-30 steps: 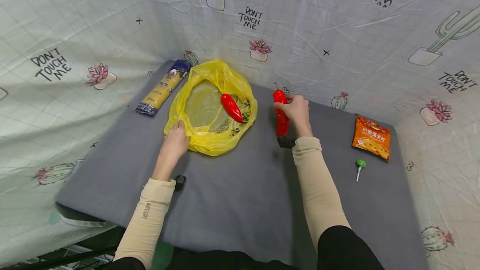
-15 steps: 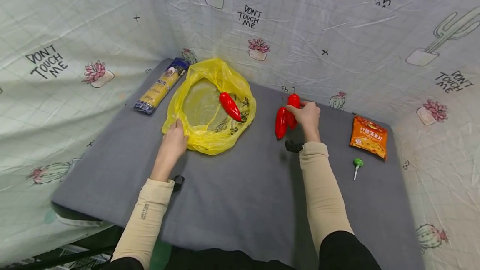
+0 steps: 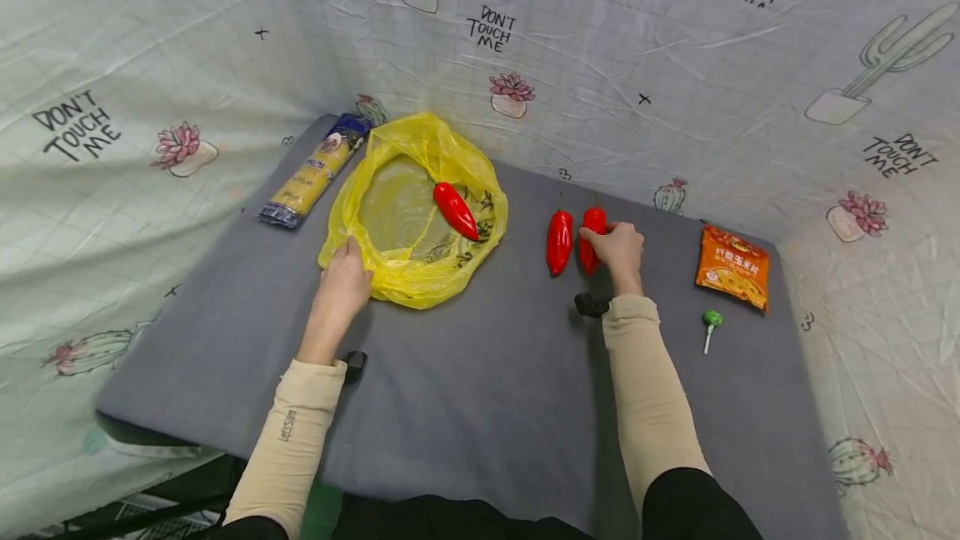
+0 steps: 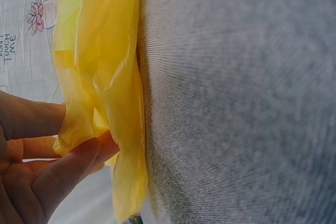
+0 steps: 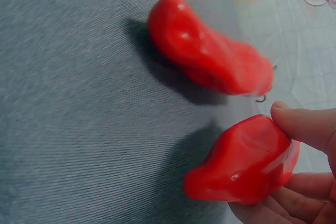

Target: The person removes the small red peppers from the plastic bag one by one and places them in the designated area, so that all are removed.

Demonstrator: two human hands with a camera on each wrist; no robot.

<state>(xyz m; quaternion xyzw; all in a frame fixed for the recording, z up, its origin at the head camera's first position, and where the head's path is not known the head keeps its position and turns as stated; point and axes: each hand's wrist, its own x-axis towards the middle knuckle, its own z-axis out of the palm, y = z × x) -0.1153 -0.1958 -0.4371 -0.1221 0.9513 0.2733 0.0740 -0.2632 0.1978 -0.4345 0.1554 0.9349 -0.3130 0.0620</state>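
My left hand pinches the near-left rim of a yellow plastic bag, which lies with its mouth spread wide. In the left wrist view the thin film runs between thumb and fingers. Inside the bag lies a red chili pepper. To the right, my right hand holds a second red chili pepper between thumb and fingers, close over the table. Just left of it, a third red chili pepper lies on the cloth, apart from the held one in the right wrist view.
A yellow and blue pasta packet lies left of the bag. At the right are an orange snack bag and a green lollipop. A grey cloth covers the table; printed curtains stand behind it.
My right hand has moved right and slightly nearer with one chili pepper, drawing it apart from the other, which now lies separate. The left hand keeps its hold on the bag.
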